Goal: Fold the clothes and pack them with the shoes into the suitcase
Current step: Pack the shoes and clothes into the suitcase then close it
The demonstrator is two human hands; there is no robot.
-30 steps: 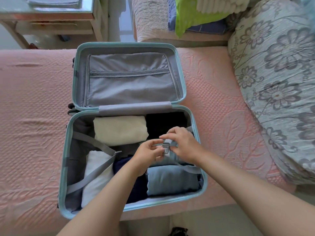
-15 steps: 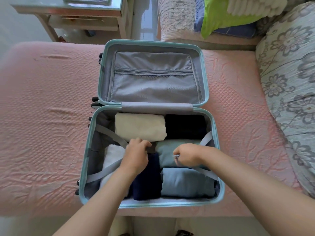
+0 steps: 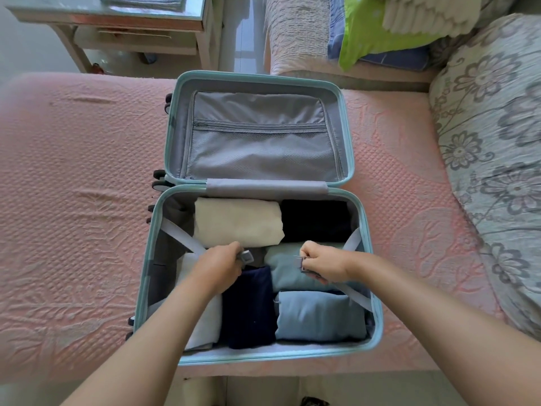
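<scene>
Change: hands drew apart; left hand [image 3: 218, 263] grips grey plastic buckle piece [image 3: 246, 256], right hand [image 3: 322, 263] grips grey strap end [image 3: 303, 264] | Meaning: folded clothes [image 3: 237, 221] not strapped yet.

Folded clothes [image 3: 238, 222] pack the near half of the suitcase [image 3: 263, 356], with grey straps [image 3: 183, 237] slanting across both sides. There's open passage over the lid [image 3: 257, 153] and the pink bedspread [image 3: 73, 230] at left; a floral duvet [image 3: 497, 171] bulks at right.
</scene>
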